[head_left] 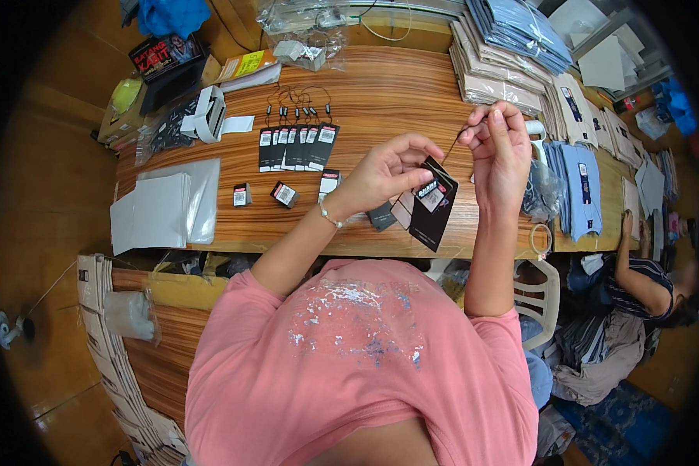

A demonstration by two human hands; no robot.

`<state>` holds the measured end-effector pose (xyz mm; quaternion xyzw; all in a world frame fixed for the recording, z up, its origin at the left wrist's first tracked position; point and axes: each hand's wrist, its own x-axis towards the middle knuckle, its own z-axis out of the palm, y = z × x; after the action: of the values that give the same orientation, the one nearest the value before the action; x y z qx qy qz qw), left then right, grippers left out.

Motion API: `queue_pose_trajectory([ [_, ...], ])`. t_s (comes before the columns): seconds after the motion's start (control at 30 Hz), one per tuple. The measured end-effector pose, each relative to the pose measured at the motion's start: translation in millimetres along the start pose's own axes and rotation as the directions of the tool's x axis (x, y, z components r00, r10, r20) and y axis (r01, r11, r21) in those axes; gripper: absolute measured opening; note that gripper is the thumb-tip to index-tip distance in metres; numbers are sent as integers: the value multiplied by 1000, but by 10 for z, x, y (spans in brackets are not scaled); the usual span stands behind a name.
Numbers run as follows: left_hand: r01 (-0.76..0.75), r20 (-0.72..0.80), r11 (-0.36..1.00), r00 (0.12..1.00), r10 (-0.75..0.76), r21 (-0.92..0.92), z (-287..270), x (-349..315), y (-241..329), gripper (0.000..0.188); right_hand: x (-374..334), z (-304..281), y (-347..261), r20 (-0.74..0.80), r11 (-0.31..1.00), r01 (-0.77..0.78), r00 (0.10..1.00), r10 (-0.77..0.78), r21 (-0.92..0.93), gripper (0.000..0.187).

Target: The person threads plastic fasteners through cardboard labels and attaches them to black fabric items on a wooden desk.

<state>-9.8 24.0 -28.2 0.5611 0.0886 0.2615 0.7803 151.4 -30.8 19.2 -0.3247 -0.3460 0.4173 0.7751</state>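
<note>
Above the table's front edge, my left hand [388, 175] is closed on a black hang tag [429, 224], tilted, with a pale card beside it. My right hand [499, 147] is raised to the right, its thumb and fingers pinching a thin dark string [450, 147] that runs down to the tag's top. Left of my hands, a fanned row of black hang tags [295, 149] lies with looped strings spread above. Small label stacks [284, 194] sit nearer me, beside a stack of tags [329, 182]. More dark tags [381, 217] lie partly hidden below my left hand.
White sheets and clear plastic sleeves [203, 202] lie at the left, behind them a white box [206, 115] and a bag of dark strings [171, 128]. Folded shirts [497, 70] are piled at the far right. A plastic chair [540, 299] and another person [641, 287] are at the right.
</note>
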Motion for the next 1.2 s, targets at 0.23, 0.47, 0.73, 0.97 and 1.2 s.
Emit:
queue_pose_trajectory([
  [0.23,-82,158,988,986,61,128,32,-30,103,42,11,-36,-12,-8,999,36,999,-36,7,10],
  [0.47,2,-14,1000,1000,-2,-6,83,-91,115,29,-6,-58,-84,-34,995,98,995,-97,34,9],
  [0.73,-286,-51,629,886,461,723,82,-74,257,21,-142,-61,-162,9,997,64,998,-64,31,12],
  [0.97,-115,-267,919,937,227,378,117,-73,483,17,-191,36,-134,-45,993,39,998,-44,-115,20],
  [1.2,-112,-316,964,930,188,243,8,-14,602,18,-183,-91,-35,-60,995,94,994,-95,-24,15],
])
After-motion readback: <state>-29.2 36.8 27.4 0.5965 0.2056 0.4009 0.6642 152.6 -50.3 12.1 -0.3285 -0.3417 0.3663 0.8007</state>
